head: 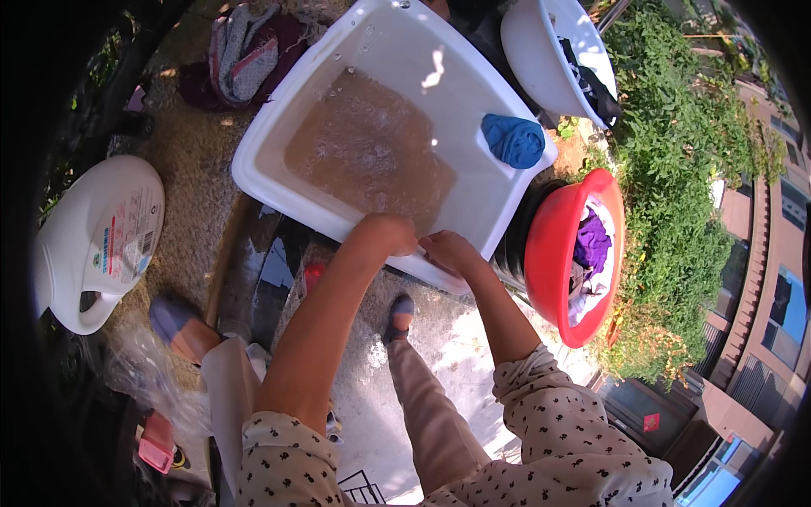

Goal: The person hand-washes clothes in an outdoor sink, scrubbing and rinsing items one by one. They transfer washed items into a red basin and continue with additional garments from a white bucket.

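Before me is a white laundry sink with murky, brownish water in its basin. Both hands meet at the sink's near rim. My left hand is curled in a fist, knuckles up, above the water's near edge. Just right of it, almost touching, my right hand bends its fingers down at the rim. The fingers' undersides are hidden, so whether either hand holds something cannot be seen. A bunched blue cloth sits on the ledge at the sink's right corner.
At right, a red basin holds purple and white clothes. A white basin with dark cloth stands behind. Left are a white detergent jug, a maroon and dotted cloth heap and clear plastic. Green shrubs border the right.
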### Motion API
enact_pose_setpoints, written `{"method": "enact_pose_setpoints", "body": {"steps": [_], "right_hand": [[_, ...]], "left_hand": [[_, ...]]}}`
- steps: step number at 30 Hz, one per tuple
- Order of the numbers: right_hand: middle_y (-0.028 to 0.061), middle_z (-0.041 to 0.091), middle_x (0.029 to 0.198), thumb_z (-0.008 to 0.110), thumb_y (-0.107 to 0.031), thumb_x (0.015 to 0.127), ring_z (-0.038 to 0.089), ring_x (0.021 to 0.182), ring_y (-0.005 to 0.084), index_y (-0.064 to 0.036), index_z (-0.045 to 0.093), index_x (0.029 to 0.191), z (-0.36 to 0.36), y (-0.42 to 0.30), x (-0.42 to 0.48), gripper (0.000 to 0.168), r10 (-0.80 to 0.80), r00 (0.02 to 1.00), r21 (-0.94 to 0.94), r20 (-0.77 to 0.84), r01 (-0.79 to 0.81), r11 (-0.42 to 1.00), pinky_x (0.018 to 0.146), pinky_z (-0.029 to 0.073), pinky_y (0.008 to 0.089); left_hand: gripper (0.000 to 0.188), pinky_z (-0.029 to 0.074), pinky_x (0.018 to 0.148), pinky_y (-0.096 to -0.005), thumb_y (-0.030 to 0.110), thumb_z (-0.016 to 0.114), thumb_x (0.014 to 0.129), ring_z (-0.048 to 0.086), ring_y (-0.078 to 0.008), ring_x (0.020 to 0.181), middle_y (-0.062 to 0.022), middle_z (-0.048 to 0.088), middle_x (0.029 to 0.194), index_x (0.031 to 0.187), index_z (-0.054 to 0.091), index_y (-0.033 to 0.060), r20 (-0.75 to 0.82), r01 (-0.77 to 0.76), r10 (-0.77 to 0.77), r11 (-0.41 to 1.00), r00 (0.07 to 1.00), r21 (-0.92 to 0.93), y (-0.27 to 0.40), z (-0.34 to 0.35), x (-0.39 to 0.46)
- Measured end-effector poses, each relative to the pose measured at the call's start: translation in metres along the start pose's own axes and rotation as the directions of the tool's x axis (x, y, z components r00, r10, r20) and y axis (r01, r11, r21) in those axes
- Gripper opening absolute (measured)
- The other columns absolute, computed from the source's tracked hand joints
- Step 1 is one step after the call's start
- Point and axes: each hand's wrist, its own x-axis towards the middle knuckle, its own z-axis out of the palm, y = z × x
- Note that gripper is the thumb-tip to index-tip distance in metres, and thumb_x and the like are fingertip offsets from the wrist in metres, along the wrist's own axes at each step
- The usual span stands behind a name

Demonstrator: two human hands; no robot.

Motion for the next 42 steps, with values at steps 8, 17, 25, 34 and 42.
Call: {"method": "enact_pose_setpoints", "body": {"steps": [8,17,25,34,42], "right_hand": [[0.0176,0.064,0.096,0.054,-0.025,0.083,0.064,0.083,0.0348,-0.002,0.059,0.104,-0.008,0.046,0.15,0.032,0.126,0.72,0.034,-0.682,-0.141,0.989,0.069,0.05,0.0434],[0.0168,0.059,0.112,0.051,-0.019,0.088,0.053,0.11,0.0345,0.002,0.055,0.112,-0.012,-0.011,0.036,0.032,-0.286,0.747,-0.27,-0.6,0.148,0.951,0.096,0.038,0.0493],[0.0277,0.016,0.148,0.05,-0.012,0.088,0.015,0.137,0.0437,0.007,0.017,0.141,-0.02,0.07,-0.007,0.065,-0.16,0.396,-0.173,-0.904,0.004,0.985,0.112,0.016,0.0478],[0.0189,0.049,0.129,0.039,-0.019,0.096,0.027,0.135,0.036,0.006,0.051,0.121,0.075,0.022,-0.057,0.037,-0.142,0.607,-0.138,-0.782,0.054,0.989,0.111,0.01,0.0551],[0.0206,0.06,0.109,0.039,-0.025,0.096,0.054,0.108,0.0372,-0.002,0.057,0.116,0.06,-0.088,-0.045,0.035,-0.179,0.607,0.017,-0.774,0.303,0.953,0.093,0.042,0.0424]], "left_hand": [[0.034,0.046,0.089,-0.0429,0.03,0.048,0.088,0.062,-0.0312,0.101,-0.0155,0.066,0.104,0.093,0.07,0.0047,-0.299,0.094,-0.051,0.987,0.953,0.13,-0.008,-0.016,-0.012],[0.038,0.042,0.092,-0.0413,0.032,0.043,0.089,0.06,-0.0306,0.103,-0.0148,0.065,0.107,0.097,0.069,0.0056,-0.176,0.096,-0.094,0.995,0.98,0.005,-0.017,-0.001,-0.023],[0.039,0.042,0.089,-0.0422,0.03,0.038,0.091,0.06,-0.0302,0.1,-0.0118,0.067,0.102,0.094,0.07,0.0087,-0.137,-0.195,0.236,0.945,0.962,0.262,0.025,0.024,-0.013],[0.021,0.045,0.081,-0.0413,0.02,0.051,0.083,0.065,-0.0245,0.089,-0.005,0.069,0.087,0.082,0.071,0.0112,-0.234,-0.231,0.358,0.868,0.904,0.439,0.008,0.035,-0.027],[0.023,0.045,0.068,-0.0366,0.018,0.051,0.088,0.066,-0.0214,0.072,-0.0046,0.065,0.068,0.074,0.067,0.012,-0.559,0.02,0.335,0.845,0.759,0.534,-0.062,-0.018,-0.067]]}}
